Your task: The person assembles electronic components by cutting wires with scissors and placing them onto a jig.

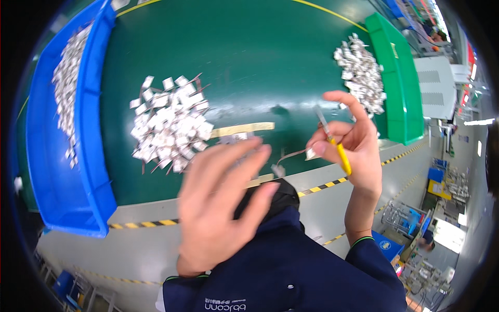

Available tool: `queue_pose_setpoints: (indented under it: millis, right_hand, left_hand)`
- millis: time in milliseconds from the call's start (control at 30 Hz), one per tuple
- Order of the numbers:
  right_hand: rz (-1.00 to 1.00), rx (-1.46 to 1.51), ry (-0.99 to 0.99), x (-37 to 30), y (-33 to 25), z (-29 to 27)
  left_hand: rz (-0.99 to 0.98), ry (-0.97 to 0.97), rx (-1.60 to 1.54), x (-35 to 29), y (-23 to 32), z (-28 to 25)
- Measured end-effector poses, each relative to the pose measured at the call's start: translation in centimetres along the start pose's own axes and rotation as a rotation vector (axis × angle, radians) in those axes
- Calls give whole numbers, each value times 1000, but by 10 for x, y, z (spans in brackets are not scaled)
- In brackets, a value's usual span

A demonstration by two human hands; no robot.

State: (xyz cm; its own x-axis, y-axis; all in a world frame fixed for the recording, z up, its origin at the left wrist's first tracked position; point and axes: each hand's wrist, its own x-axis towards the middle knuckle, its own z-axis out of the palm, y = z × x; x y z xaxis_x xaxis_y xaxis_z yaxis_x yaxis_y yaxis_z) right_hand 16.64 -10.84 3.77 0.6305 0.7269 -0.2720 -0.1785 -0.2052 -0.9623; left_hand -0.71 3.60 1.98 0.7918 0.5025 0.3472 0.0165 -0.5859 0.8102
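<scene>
My right hand holds a slim tool with a yellow handle and a thin pale shaft, its exact kind unclear. Thumb and finger of that hand also pinch a small white piece; a thin reddish wire runs from it to a small pale connector. My left hand, slightly blurred, has its fingers apart and nothing visible in them. It hovers by a small grey block between two pale yellow strips, partly hiding them. Left of it lies a heap of white wired pieces.
A blue bin with many small white parts stands at the left. At the right, a green bin lies beside another pile of white pieces. The green table ends in front of my body, above a floor with yellow-black striped lines.
</scene>
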Motion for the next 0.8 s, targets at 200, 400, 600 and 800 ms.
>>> queue_pose_setpoints:
  millis: [200,400,600,800]
  right_hand:
    - [227,45,-224,8,15,39]
    - [252,62,-252,13,23,51]
    - [182,29,-213,23,29,50]
    - [50,-100,-162,37,32,55]
  left_hand:
    - [-139,38,-74,-28,-4,23]
    - [-263,111,-62,-40,-15,24]
    - [-328,183,-63,-38,-16,32]
    - [-222,194,171,-32,-29,41]
